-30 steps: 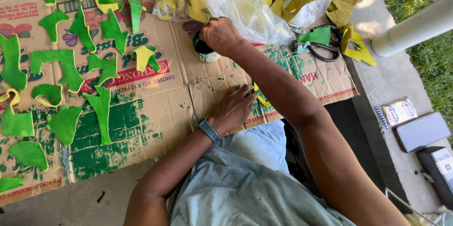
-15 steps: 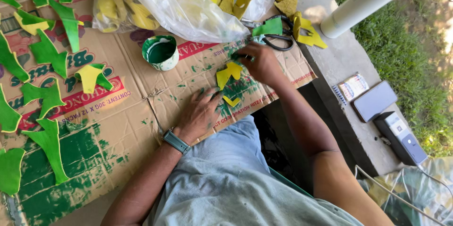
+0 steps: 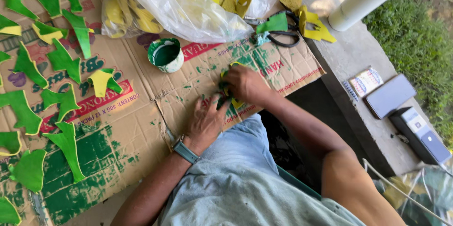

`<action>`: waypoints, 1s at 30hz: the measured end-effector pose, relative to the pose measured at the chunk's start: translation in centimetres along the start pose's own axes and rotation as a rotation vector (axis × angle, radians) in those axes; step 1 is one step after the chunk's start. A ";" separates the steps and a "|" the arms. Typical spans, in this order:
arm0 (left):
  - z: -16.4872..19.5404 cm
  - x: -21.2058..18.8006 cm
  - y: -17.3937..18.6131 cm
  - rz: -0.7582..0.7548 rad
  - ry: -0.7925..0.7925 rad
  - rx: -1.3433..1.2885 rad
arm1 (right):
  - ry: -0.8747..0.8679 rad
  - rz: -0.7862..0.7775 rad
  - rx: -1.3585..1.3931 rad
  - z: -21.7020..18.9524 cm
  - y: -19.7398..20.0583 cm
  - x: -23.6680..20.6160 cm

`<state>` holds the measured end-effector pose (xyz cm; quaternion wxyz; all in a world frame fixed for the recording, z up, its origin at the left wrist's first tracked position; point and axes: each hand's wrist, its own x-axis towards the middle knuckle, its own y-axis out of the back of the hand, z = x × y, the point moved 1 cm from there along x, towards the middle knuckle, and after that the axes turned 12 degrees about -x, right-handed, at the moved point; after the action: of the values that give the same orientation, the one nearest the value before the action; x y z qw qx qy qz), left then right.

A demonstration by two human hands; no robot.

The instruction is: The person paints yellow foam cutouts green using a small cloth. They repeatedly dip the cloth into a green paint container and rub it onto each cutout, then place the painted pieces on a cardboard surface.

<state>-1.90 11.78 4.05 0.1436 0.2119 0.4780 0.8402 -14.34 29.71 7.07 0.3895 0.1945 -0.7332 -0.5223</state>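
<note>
Your left hand [image 3: 206,121] lies spread, pinning a yellow cutout [image 3: 230,94] to the cardboard [image 3: 141,112]; your right hand [image 3: 244,84] pinches it; paint cup [image 3: 165,55] nearby.

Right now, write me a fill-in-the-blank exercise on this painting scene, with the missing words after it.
1. The small round cup holds ____ paint.
2. Both hands, left hand and right hand, press a yellow cut-out piece onto flattened ____.
3. The black-handled scissors lie beside the clear ____ bag of yellow pieces.
4. The left wrist wears a ____.

Missing words: green; cardboard; plastic; watch
</note>
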 end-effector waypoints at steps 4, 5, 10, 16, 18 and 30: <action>0.1 -0.1 0.1 0.005 -0.010 -0.016 | -0.075 0.092 -0.113 0.5 -0.6 -0.2; 0.1 -0.1 0.1 -0.020 0.008 -0.045 | -0.050 0.064 -0.055 0.7 -1.0 -0.5; -0.6 0.5 0.5 -0.059 -0.011 -0.081 | -0.027 0.016 -0.136 3.0 -1.9 -1.4; -1.0 0.8 0.8 -0.129 0.005 -0.157 | -0.144 0.044 -0.075 5.1 -0.5 -1.1; -1.0 0.8 0.7 -0.134 0.012 -0.141 | -0.195 0.114 -0.087 4.8 0.5 -1.2; -0.8 0.9 0.6 -0.191 -0.022 -0.001 | -0.081 0.009 -0.030 2.7 1.2 -2.9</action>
<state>-3.09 11.26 4.37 0.2283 0.1745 0.4940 0.8206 -14.51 33.82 6.73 0.3649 0.1642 -0.7413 -0.5388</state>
